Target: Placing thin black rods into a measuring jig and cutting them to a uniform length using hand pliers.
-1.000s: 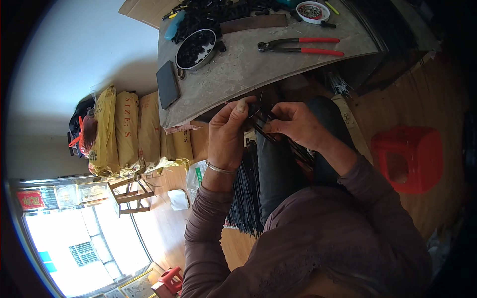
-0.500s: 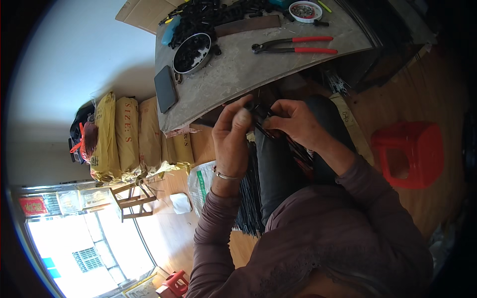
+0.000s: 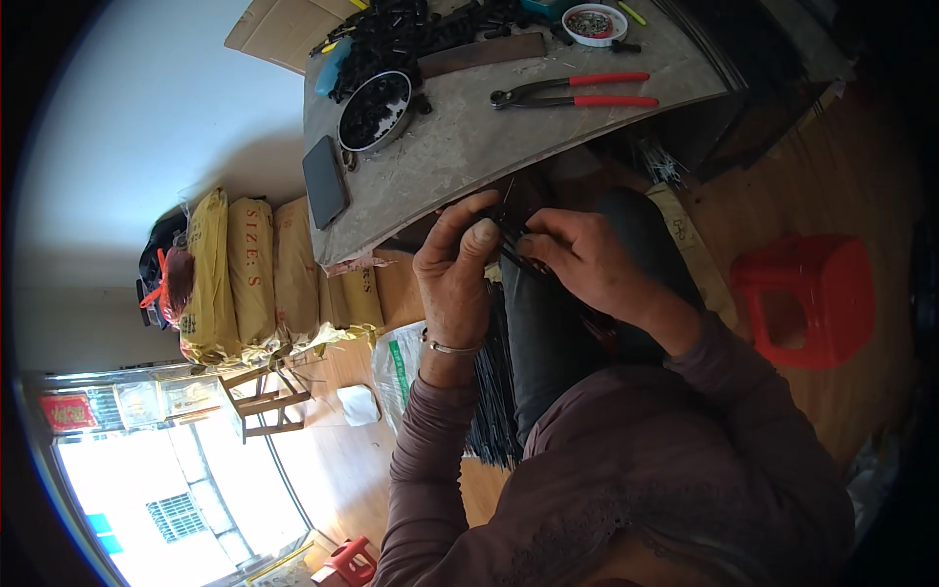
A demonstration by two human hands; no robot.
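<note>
My left hand [image 3: 452,279] pinches a small black part [image 3: 499,217] between thumb and fingers, just off the table's front edge. A thin bright wire or pin sticks up beside it. My right hand [image 3: 602,269] is closed at the fingertips on thin dark rods [image 3: 516,245] that run down from that part over my lap. Its fingers partly hide them, and their far ends are lost against my dark trousers. Beside my left leg lies a bundle of long thin black rods [image 3: 492,411].
On the grey table [image 3: 440,147] lie red-handled pincers [image 3: 587,93], a round bowl [image 3: 407,110] of small black parts, a black heap [image 3: 411,39], a white dish [image 3: 567,24] of metal bits and a phone [image 3: 325,181]. A red stool [image 3: 841,293] stands right, yellow sacks [image 3: 249,284] left.
My right hand has shifted slightly and its fingers have changed their hold on the rods. The left hand keeps its pinch on the small black part, and the thin wire shows more clearly.
</note>
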